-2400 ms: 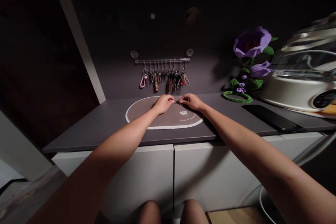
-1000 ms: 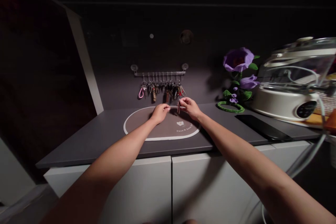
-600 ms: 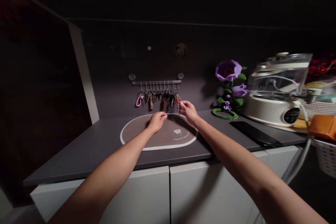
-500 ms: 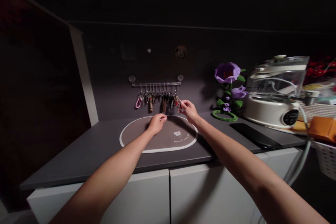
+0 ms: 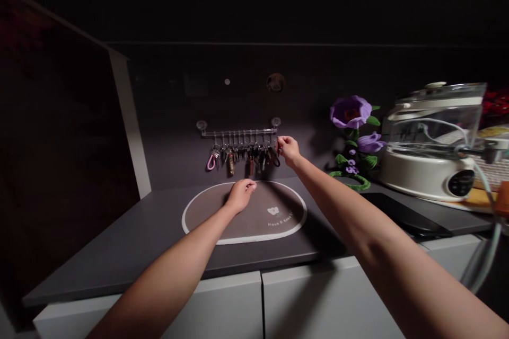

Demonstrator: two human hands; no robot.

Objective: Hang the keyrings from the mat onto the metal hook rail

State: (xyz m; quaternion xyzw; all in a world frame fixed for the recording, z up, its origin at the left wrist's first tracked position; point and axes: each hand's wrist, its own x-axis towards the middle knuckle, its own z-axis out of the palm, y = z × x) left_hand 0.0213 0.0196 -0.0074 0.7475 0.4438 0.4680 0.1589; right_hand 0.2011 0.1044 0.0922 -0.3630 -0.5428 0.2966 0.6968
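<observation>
My right hand [image 5: 289, 149] is raised beside the right end of a clear hook rail [image 5: 238, 132] on the dark wall. Its fingers pinch a small key [image 5: 277, 146], partly hidden by the fingertips. Several bunches of keys [image 5: 244, 153] hang from the rail's hooks, among them one with a pink loop [image 5: 211, 161] at the left and one with a brown tag [image 5: 231, 163]. Lower down, my left hand [image 5: 242, 194] rests over an oval brown mat [image 5: 210, 220] with a white rim. Its fingers are curled together, and whether anything is in them cannot be seen.
On the dark counter [image 5: 127, 243], a purple artificial flower [image 5: 350, 112] with a green ring base stands right of the mat. Behind a black flat phone-like slab [image 5: 405, 214] sits a white appliance with a clear cover [image 5: 427, 169]. White cabinet doors [image 5: 222, 307] lie below.
My right hand has lifted the key from over the mat up to the rail's right end. My left hand has stayed over the mat, fingers curled. The camera view has tilted upward.
</observation>
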